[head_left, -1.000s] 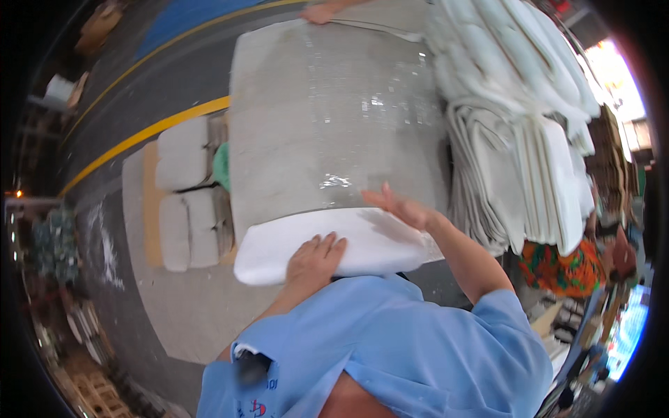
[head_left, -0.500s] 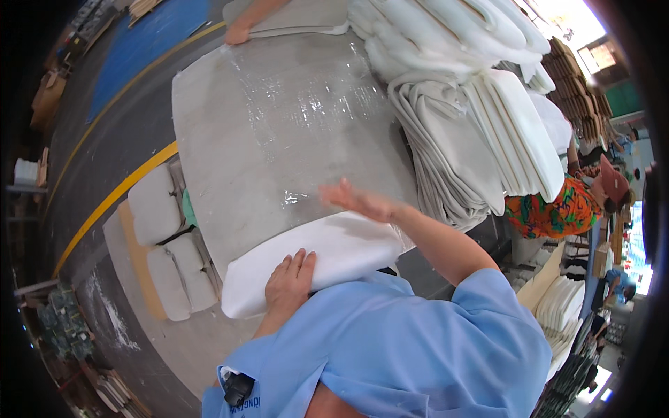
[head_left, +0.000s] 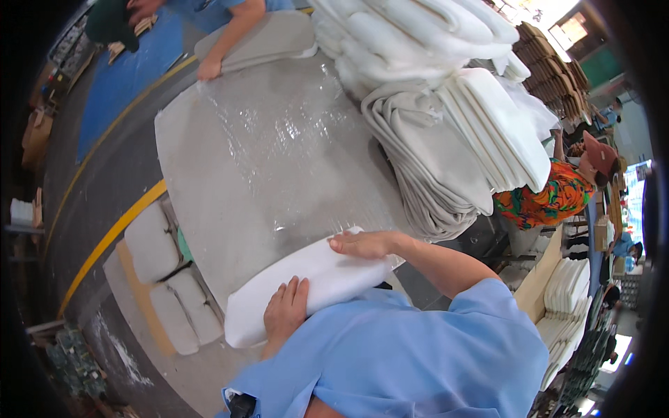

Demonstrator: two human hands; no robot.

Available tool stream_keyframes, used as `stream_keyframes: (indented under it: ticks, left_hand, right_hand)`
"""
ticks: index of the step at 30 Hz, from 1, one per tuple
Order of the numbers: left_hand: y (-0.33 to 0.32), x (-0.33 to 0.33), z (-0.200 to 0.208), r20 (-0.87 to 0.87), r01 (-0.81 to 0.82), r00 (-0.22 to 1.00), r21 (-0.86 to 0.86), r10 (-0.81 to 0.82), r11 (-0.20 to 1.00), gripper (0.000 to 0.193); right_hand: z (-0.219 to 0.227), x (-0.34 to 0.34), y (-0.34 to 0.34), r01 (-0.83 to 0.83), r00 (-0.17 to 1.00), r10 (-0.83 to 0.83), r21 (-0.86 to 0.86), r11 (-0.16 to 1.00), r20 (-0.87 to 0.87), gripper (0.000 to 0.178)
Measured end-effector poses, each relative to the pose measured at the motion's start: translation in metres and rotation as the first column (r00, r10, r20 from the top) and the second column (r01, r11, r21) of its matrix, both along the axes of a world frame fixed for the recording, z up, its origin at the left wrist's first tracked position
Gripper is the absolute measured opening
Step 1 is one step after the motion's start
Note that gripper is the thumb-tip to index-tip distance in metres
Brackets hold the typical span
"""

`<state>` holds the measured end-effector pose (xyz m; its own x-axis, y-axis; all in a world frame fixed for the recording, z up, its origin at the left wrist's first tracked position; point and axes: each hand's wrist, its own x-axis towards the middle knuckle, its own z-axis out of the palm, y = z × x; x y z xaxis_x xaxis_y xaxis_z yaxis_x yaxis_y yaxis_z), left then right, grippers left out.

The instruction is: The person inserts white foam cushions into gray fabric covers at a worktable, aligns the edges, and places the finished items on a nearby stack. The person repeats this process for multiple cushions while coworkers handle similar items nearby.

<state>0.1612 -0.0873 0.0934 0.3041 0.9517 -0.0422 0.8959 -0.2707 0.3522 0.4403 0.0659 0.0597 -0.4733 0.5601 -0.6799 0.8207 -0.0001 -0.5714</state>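
Note:
A white padded foam sheet [head_left: 317, 280], folded over into a long piece, lies along the near edge of the table in front of me. My left hand [head_left: 286, 306] rests flat on its near left part, fingers stretched out. Across its far right part lies my right hand [head_left: 368, 245], fingers stretched toward the left and touching the white surface. Beyond the foam spreads the grey tabletop [head_left: 272, 167], covered with shiny clear plastic film [head_left: 240, 143].
Across the table a co-worker's hand [head_left: 209, 68] touches a grey pad stack [head_left: 268, 40]. Folded grey pads [head_left: 425, 157] and white foam pads [head_left: 495, 125] are piled on the right. Grey pads [head_left: 153, 244] lie low on the left. Another person [head_left: 550, 195] stands at the right.
My right hand has come down from above the film onto the white foam. My left hand stays on it. The co-worker across the table has come further into view.

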Motion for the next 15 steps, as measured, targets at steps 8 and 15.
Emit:
stream_keyframes:
  ticks: [8,15]
  left_hand:
    - [0.002,-0.004,-0.003,0.012,-0.012,1.000,-0.002,0.012,1.000,0.053]
    - [0.006,-0.004,0.000,0.078,0.016,0.997,-0.001,-0.016,1.000,0.063]
  right_hand:
    - [0.049,0.046,0.100,0.402,0.908,-0.379,0.635,0.660,-0.180,0.050]
    - [0.001,0.124,0.140,0.402,0.770,-0.632,0.836,0.374,-0.087,0.037]
